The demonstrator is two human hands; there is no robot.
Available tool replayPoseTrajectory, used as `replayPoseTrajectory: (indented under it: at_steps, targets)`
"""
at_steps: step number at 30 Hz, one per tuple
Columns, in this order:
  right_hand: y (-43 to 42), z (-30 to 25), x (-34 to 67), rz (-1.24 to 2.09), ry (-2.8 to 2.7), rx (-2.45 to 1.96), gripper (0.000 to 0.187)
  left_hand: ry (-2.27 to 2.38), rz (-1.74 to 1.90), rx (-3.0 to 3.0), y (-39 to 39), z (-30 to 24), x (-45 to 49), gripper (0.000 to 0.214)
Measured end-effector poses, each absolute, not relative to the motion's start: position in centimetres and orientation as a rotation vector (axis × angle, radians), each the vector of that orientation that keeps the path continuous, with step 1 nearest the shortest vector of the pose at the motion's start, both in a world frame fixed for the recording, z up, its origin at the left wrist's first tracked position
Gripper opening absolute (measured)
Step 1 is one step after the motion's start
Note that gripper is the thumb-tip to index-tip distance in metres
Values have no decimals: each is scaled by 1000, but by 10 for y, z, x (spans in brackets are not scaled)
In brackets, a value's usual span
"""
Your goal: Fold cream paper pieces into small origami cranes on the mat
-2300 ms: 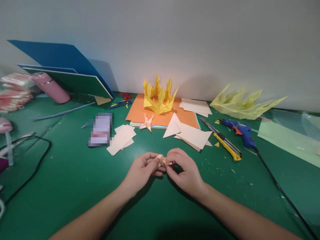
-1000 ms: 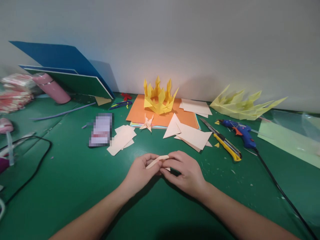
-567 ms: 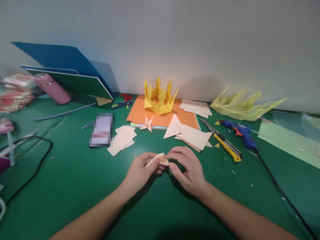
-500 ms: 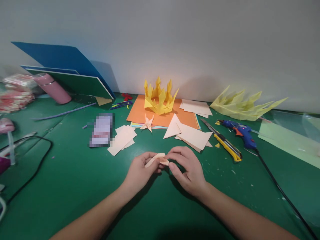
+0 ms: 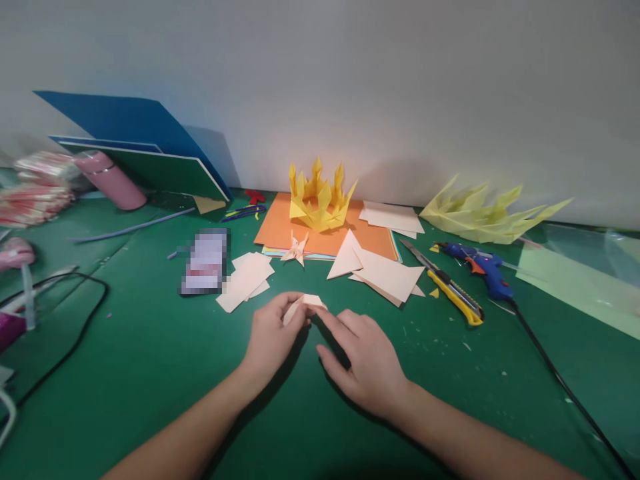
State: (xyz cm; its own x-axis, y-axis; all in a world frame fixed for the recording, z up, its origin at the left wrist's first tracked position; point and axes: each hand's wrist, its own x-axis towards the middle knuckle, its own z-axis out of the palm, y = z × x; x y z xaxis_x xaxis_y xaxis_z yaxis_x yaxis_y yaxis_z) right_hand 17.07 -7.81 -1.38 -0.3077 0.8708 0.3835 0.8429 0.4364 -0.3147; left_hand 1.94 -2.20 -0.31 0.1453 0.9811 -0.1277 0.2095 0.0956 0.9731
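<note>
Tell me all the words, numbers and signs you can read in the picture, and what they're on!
None can be read anywhere in the picture.
Phone: its screen is blurred into blocks, so any words are lost.
Plastic packets: too blurred to tell if anything is printed on them.
Cutter knife and glue gun: any marks are too small to read.
Folded paper: I can see no writing on it.

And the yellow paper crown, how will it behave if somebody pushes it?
The yellow crown would probably slide rather than roll, since it stands on flat orange paper. Being folded paper, it is likely light; its thin points might bend easily.
</note>
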Motion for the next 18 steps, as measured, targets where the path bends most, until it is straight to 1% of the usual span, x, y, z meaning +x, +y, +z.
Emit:
replayPoseTrajectory:
  at_steps: [3,7,10,14,18]
  targets:
    - [-79,-17,168,286,-2147,-1422,50,1174,944,1041,-25,2,24,25]
    - [-80,-17,166,335,-2147,-1371,54,1087,1008,777,-32,4,32,33]
    - [-81,-15,164,375,-2124,-1373,56,1041,1025,686,-35,4,36,34]
    - [-81,-15,163,367,-2124,-1375,54,1019,1036,648,-37,3,37,33]
    - [-80,-15,163,351,-2127,-1374,47,1017,1025,652,-37,3,37,32]
